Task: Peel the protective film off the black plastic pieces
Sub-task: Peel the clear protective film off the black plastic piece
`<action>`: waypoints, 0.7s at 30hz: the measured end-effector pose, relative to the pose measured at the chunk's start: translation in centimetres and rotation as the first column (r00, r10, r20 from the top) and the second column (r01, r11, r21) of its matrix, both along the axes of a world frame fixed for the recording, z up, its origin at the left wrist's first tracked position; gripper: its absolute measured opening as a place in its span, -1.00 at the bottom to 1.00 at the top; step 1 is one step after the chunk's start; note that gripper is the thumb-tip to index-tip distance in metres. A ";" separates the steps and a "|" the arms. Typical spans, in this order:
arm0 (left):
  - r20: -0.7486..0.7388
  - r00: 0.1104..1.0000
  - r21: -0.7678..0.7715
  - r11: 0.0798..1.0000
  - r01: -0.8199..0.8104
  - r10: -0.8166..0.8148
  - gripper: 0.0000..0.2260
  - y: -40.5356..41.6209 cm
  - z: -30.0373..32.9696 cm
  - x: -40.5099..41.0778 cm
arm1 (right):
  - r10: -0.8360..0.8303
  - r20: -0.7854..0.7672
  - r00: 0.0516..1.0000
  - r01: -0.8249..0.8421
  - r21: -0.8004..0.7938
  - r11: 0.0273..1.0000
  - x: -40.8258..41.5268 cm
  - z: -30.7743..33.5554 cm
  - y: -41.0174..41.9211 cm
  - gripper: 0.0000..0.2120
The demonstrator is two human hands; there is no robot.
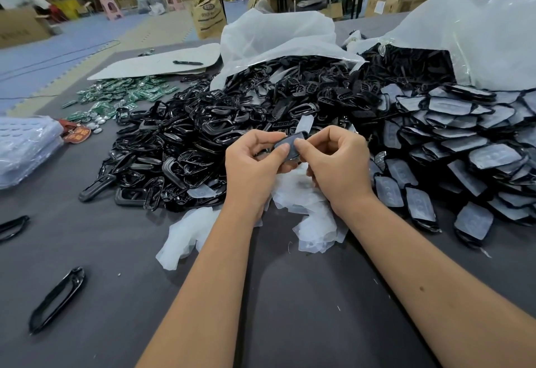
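A warehouse room with stacked cardboard boxes and folding tables is filling the upper part of the frame, and below it a dark grey table (275,309) is carrying the work. At centre frame both hands are holding one black plastic piece (291,147) above the table. The left hand (253,164) is curling around the piece's lower left end, thumb lying along its face; the right hand (338,161) is pinching at the piece's right edge with thumb and forefinger pressed together, and a pale tab of film (304,124) is standing up just beyond that pinch. The piece's long axis is running from lower left to upper right in the frame, so the film is probably going to come away along that line, pulled by the right hand while the left is bracing. Whether the film is already partly lifted across the face cannot be told. Directly under the hands a heap of peeled film (307,211) is lying on the table. To the right of frame a pile of film-covered pieces (464,147) is waiting, nearer the right hand; left of centre a pile of bare black frames (188,135) is sitting, nearer the left. Judgement: many pieces remain.
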State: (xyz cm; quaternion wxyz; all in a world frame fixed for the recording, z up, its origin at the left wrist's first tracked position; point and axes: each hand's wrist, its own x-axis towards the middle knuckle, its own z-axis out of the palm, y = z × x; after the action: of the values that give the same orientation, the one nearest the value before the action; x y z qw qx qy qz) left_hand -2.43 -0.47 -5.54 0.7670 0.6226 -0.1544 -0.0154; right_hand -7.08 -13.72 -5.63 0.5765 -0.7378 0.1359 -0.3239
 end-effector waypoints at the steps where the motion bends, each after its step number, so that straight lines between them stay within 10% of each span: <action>1: 0.003 1.000 0.008 1.000 -0.005 0.005 -0.90 0.0 0.0 0.0 | 0.001 0.000 1.000 -0.001 0.003 1.000 0.0 0.0 0.0 -0.81; 21: -0.009 1.000 0.060 0.998 -0.004 0.005 -0.90 -0.1 0.0 0.2 | 0.160 0.034 0.986 -0.163 0.101 0.981 0.5 -0.4 -0.3 -0.94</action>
State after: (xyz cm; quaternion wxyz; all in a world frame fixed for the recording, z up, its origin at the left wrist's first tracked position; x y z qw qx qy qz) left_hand -2.20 -0.53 -5.55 0.7489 0.6454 -0.1489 -0.0211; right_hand -6.59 -14.06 -6.00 0.6399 -0.7114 0.0847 -0.2779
